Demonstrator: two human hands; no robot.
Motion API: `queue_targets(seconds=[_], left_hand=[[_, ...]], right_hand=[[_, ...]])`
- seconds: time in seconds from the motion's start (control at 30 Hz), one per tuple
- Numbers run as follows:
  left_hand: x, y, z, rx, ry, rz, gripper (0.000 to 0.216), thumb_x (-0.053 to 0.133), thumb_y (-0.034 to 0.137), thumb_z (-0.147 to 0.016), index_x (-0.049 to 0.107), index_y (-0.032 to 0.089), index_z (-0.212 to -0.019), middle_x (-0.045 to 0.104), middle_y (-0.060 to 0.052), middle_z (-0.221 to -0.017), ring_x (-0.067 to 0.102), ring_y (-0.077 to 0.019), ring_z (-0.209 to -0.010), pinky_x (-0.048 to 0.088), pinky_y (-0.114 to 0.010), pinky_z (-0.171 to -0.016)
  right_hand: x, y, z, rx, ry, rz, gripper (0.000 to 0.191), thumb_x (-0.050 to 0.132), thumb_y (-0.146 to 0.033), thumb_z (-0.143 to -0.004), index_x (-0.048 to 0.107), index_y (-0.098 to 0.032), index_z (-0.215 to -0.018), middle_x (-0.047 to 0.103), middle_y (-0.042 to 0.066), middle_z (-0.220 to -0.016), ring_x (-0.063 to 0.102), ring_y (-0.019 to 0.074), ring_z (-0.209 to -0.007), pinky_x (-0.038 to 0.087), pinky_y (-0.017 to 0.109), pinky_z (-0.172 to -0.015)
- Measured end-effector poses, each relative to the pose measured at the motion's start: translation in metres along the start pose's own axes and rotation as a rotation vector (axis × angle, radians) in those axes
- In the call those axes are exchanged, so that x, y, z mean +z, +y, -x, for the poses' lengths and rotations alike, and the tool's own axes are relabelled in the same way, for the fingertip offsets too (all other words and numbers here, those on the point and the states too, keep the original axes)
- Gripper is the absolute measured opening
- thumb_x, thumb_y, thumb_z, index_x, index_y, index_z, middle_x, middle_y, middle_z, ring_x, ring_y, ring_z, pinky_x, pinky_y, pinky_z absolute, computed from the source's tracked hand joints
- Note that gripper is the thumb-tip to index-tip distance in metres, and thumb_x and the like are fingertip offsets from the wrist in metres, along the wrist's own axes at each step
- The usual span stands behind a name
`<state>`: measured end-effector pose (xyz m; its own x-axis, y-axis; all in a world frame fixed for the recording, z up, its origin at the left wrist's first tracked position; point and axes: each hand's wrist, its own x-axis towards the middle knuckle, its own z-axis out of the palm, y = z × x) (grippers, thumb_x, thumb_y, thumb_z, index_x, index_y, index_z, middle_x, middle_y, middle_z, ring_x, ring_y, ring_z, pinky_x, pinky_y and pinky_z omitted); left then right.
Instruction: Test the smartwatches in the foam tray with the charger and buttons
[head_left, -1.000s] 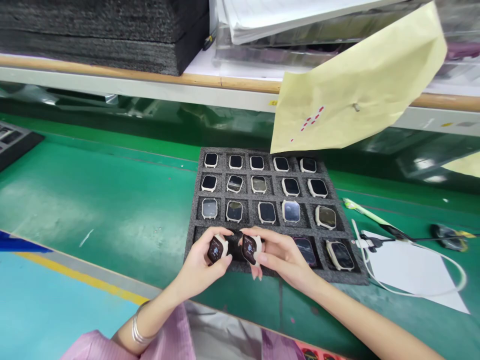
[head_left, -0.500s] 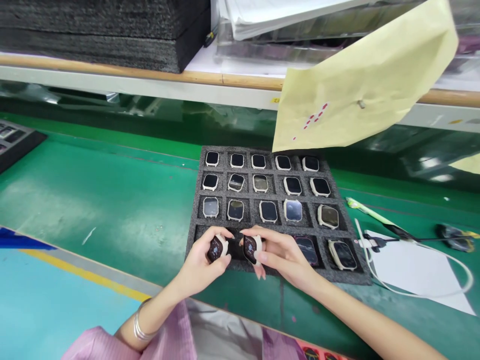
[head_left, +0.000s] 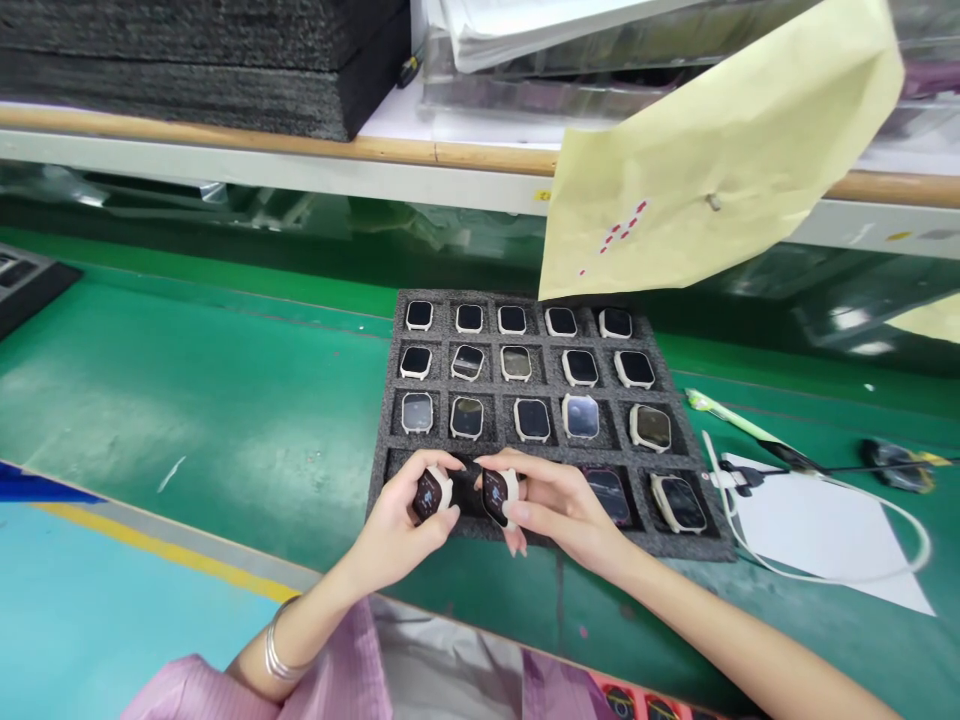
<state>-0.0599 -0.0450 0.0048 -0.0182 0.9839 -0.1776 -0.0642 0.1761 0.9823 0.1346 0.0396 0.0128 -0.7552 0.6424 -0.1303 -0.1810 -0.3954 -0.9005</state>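
Note:
Between the thumb and fingers of my left hand (head_left: 403, 520) is a smartwatch without a strap (head_left: 429, 494), its dark screen lit. My right hand (head_left: 559, 505) grips a second strapless smartwatch (head_left: 496, 495) by its edges, also with a lit screen. Both are held side by side, slightly apart, over the front row of a dark grey foam tray (head_left: 442, 447). More pale-rimmed watch cases sit in the tray's compartments, such as a watch (head_left: 533, 420) in the third row and a watch (head_left: 679, 503) at the front right. My hands hide part of the front row.
To the right lie a green pen (head_left: 731, 418), a white cable (head_left: 832, 577) and a white sheet (head_left: 825, 525). Yellow paper (head_left: 720, 170) hangs from the shelf edge (head_left: 480, 158) behind the tray. Black foam blocks (head_left: 172, 70) are stacked on the shelf, and another tray (head_left: 34, 285) stands far left.
The whole view has shifted slightly. Both hands keep their hold on the two watches, which stay nearly in place over the tray, and the displays on their screens look different.

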Motion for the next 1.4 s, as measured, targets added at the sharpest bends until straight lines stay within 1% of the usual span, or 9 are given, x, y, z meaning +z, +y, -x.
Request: queue_targets(seconds=[0.2, 0.43, 0.53, 0.7, 0.83, 1.0, 1.17, 1.33, 1.4], left_hand=[[0.0007, -0.0024, 0.0000, 0.002, -0.003, 0.016, 0.030, 0.061, 0.015, -0.083, 0.054, 0.020, -0.112, 0.045, 0.005, -0.075, 0.042, -0.0066, -0.052, 0.038, -0.020, -0.050], [0.0006, 0.0010, 0.0001, -0.003, 0.015, -0.009, 0.029, 0.061, 0.014, -0.081, 0.056, 0.019, -0.109, 0.046, 0.005, -0.074, 0.044, -0.0075, -0.054, 0.038, -0.020, -0.052], [0.0006, 0.0006, -0.0002, -0.003, 0.015, 0.006, 0.030, 0.060, 0.014, -0.082, 0.054, 0.019, -0.110, 0.045, 0.006, -0.073, 0.042, -0.0065, -0.050, 0.037, -0.020, -0.050], [0.0009, -0.0010, -0.0004, -0.001, 0.015, 0.013, 0.027, 0.059, 0.012, -0.082, 0.053, 0.019, -0.107, 0.044, 0.007, -0.070, 0.043, -0.0058, -0.050, 0.037, -0.019, -0.050], [0.0012, -0.0006, -0.0005, -0.010, 0.022, 0.064, 0.029, 0.057, 0.013, -0.084, 0.050, 0.020, -0.111, 0.043, 0.008, -0.070, 0.039, -0.0044, -0.045, 0.033, -0.018, -0.044], [0.0009, -0.0003, -0.0003, 0.021, 0.028, -0.018, 0.027, 0.058, 0.008, -0.082, 0.053, 0.020, -0.106, 0.043, 0.008, -0.068, 0.043, -0.0053, -0.051, 0.038, -0.018, -0.052], [0.0007, -0.0030, -0.0004, 0.013, 0.017, 0.045, 0.033, 0.058, 0.010, -0.084, 0.051, 0.021, -0.114, 0.044, 0.007, -0.074, 0.040, -0.0037, -0.047, 0.037, -0.018, -0.048], [-0.0007, -0.0033, 0.0000, 0.034, 0.017, -0.007, 0.029, 0.057, 0.007, -0.082, 0.054, 0.020, -0.108, 0.044, 0.007, -0.071, 0.043, -0.0058, -0.053, 0.039, -0.018, -0.053], [-0.0010, -0.0034, 0.0006, 0.044, 0.017, 0.001, 0.030, 0.058, 0.008, -0.082, 0.054, 0.020, -0.109, 0.044, 0.007, -0.072, 0.043, -0.0059, -0.054, 0.039, -0.018, -0.053]], right_hand=[[-0.0001, 0.0020, 0.0002, -0.008, 0.020, 0.013, 0.042, 0.075, -0.028, -0.083, 0.066, -0.018, -0.122, 0.063, 0.004, -0.089, 0.065, 0.0124, -0.055, 0.052, 0.022, -0.046], [0.0004, 0.0014, 0.0000, 0.011, 0.020, 0.018, 0.040, 0.076, -0.028, -0.083, 0.068, -0.017, -0.120, 0.061, 0.003, -0.087, 0.064, 0.0122, -0.054, 0.052, 0.022, -0.046], [0.0004, 0.0019, -0.0001, 0.003, 0.010, 0.021, 0.040, 0.075, -0.028, -0.083, 0.067, -0.017, -0.121, 0.061, 0.003, -0.086, 0.064, 0.0119, -0.054, 0.052, 0.022, -0.046], [0.0000, 0.0027, 0.0004, 0.007, -0.015, 0.013, 0.036, 0.073, -0.026, -0.085, 0.068, -0.019, -0.119, 0.061, 0.003, -0.090, 0.065, 0.0110, -0.053, 0.052, 0.021, -0.045], [0.0001, 0.0023, 0.0002, 0.000, -0.008, 0.015, 0.038, 0.073, -0.026, -0.085, 0.066, -0.018, -0.122, 0.063, 0.004, -0.086, 0.064, 0.0109, -0.052, 0.053, 0.021, -0.046], [-0.0006, 0.0024, -0.0007, -0.004, -0.015, 0.001, 0.036, 0.073, -0.024, -0.085, 0.068, -0.019, -0.120, 0.061, 0.003, -0.089, 0.065, 0.0114, -0.053, 0.053, 0.021, -0.046], [-0.0003, 0.0025, -0.0004, -0.020, -0.012, -0.005, 0.036, 0.073, -0.025, -0.085, 0.067, -0.019, -0.120, 0.063, 0.003, -0.086, 0.065, 0.0111, -0.053, 0.052, 0.021, -0.046], [-0.0007, 0.0032, 0.0006, -0.013, -0.014, -0.010, 0.035, 0.072, -0.024, -0.086, 0.067, -0.021, -0.121, 0.061, 0.003, -0.086, 0.065, 0.0116, -0.054, 0.052, 0.022, -0.046], [-0.0010, 0.0034, 0.0007, -0.024, -0.013, -0.017, 0.036, 0.072, -0.024, -0.086, 0.067, -0.022, -0.122, 0.060, 0.003, -0.087, 0.066, 0.0118, -0.054, 0.053, 0.022, -0.046]])
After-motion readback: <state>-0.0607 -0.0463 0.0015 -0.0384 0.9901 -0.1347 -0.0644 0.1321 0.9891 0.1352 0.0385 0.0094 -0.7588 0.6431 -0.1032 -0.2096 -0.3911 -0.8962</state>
